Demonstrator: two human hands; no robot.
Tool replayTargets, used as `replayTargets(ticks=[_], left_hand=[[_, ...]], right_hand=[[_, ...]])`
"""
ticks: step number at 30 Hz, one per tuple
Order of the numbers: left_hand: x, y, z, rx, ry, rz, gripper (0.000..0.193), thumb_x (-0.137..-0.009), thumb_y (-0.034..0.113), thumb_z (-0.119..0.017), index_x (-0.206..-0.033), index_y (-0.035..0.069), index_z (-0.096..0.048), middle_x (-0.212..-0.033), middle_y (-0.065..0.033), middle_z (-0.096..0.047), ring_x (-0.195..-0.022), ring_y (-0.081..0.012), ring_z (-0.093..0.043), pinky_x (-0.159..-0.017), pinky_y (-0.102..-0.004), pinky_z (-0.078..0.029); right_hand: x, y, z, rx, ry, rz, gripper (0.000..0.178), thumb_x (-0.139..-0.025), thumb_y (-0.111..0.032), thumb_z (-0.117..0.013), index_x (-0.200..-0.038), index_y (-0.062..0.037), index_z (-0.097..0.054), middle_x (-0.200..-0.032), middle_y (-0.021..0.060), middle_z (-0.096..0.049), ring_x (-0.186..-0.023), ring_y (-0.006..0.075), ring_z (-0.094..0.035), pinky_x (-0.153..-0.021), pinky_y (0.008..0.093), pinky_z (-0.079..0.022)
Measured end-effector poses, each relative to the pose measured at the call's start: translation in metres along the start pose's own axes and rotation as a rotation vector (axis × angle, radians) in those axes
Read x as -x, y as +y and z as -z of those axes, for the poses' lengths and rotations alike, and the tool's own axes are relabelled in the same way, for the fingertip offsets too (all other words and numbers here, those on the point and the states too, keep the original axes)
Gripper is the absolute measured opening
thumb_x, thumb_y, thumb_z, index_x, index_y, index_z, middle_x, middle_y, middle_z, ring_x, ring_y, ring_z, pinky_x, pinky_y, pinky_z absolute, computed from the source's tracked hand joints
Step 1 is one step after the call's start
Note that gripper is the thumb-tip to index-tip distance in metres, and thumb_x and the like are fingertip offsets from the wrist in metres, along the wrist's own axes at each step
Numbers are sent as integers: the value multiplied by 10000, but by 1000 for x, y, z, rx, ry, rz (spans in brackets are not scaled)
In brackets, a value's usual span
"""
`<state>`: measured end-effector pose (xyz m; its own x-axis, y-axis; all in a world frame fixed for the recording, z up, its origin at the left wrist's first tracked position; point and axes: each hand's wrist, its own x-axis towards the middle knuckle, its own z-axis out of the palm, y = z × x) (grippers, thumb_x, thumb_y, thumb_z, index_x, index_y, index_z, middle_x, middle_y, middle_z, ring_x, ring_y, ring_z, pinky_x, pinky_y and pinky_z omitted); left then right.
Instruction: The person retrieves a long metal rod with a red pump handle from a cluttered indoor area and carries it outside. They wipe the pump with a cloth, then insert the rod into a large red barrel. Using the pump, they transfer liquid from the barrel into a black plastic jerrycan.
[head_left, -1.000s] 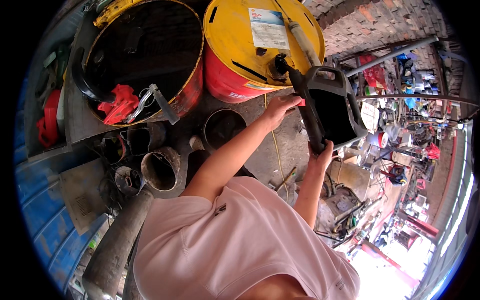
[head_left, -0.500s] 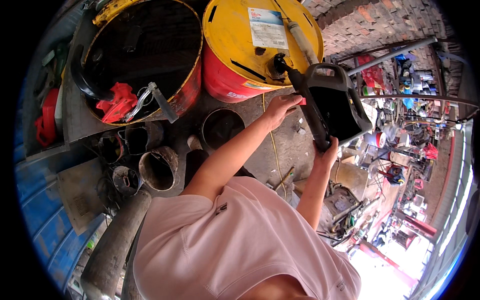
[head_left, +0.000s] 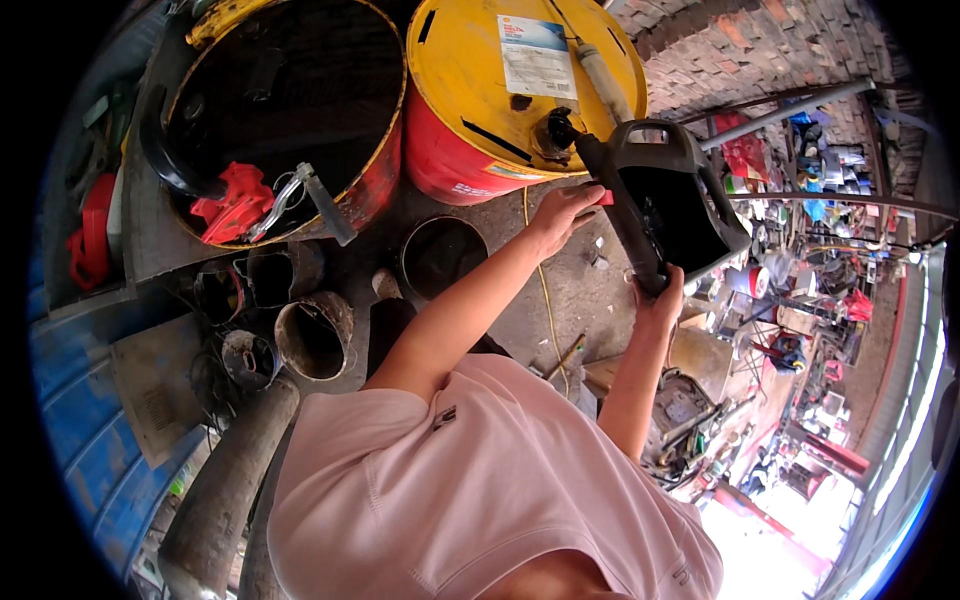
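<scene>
A black plastic jug with its side cut open is tilted over the yellow-topped red drum. Its narrow spout end lies at the dark bung opening in the lid. My left hand is closed at the jug's near edge, by the spout end, next to a small red piece. Round the lower corner of the jug, my right hand is closed. Inside, the jug looks dark and wet. Some of my left fingers are hidden behind it.
An open drum with a red hand pump on its rim stands at left. Below are a round bucket and several open cans. A pale cylinder lies on the lid. Cluttered shelves and a brick wall fill the right.
The jug and my right hand have shifted slightly to the right, and the jug's tilt differs a little. My left hand stays at the jug's edge.
</scene>
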<state>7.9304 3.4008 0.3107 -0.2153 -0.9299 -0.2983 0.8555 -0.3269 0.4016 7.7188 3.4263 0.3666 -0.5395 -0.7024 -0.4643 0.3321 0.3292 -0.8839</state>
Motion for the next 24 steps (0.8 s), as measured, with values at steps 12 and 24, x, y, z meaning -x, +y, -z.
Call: replayTargets(ticks=[12,24], left_hand=[[-1,-1,-8,46,5,-49,529,-760,395,-707,-1156,84,-547,-1133,-2,-563,-1074,-137,-482,-957,-344,-349],[-10,2,-10,160,8,-73,537,-759,279,-730,-1192,153,-439,-1194,-27,-495,-1124,-209,-471,-993,-484,-319]], right_hand=[[-2,-24,-14,109,-29,58,281,-749,-270,-654,-930,-76,-561,-930,68,-552,-823,215,-569,-614,368,-529],[-2,-60,-44,313,-69,174,379,-714,-272,-687,-1020,-106,-539,-974,43,-550,-844,179,-561,-628,328,-511]])
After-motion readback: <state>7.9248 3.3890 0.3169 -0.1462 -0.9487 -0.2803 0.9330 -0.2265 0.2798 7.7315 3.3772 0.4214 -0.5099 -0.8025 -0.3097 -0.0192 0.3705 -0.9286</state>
